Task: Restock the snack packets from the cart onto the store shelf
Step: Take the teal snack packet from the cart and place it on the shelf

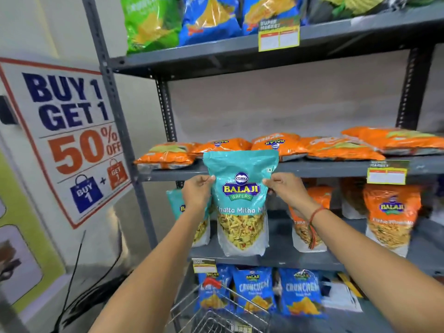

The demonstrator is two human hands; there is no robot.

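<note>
A teal Balaji snack packet (241, 203) stands upright in front of the grey shelf (283, 259), its bottom at the shelf's front edge. My left hand (195, 192) pinches its left side and my right hand (286, 188) pinches its right side, both near the top. Another teal packet (175, 203) stands behind my left hand, mostly hidden. Orange packets (391, 217) stand to the right on the same shelf. The wire cart (216, 316) sits below between my arms; its contents are out of view.
Orange packets (334, 146) lie flat on the shelf above. Blue Crunchem bags (300, 293) fill the lower shelf. Green and blue bags (209, 18) stand on the top shelf. A "Buy 1 Get 1" poster (72, 140) hangs on the wall at left, with black cables (79, 284) below it.
</note>
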